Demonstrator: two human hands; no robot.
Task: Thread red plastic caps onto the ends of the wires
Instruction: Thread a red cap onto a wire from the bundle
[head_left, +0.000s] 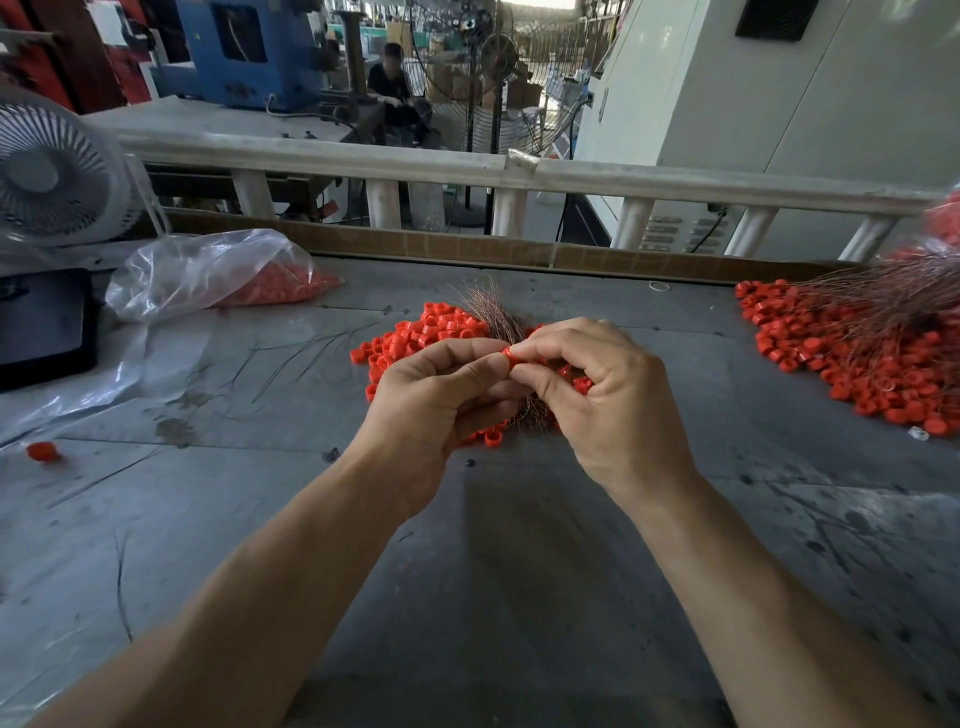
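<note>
Cap in hand: one red cap (508, 355) sits just in front of the red pile, pinched at the tips of both hands, where the two hands meet.
Wire: too thin to see at the cap. I cannot tell if its end is inside the cap yet.
Which way: the cap is at the very tip of the right hand (597, 387), and the left hand (436, 400) touches it from the other side. Both hands are just as near.
Left hand: fingers curled, thumb and first finger squeezing by the cap. It may hold the wire too, but I cannot tell.
Right hand: thumb and first finger pinch the cap, other fingers curled under.
Next move, my guess: the cap and wire end must line up and slide together, so the hands need to stay close and steady.
Red pile: loose caps (415, 338) lie on the table (519, 545), under and behind the hands.
Wire bunch: thin brown wires (491, 312) lie across the red pile and run under the hands.
Bag: a clear plastic bag (208, 270), far left of the red pile, lies open with more red caps inside.
Far pile: right of the red pile, well apart, a heap of caps with wires (857, 343) in them.
Lone cap: one stray cap (41, 451) far left, near the table edge.
</note>
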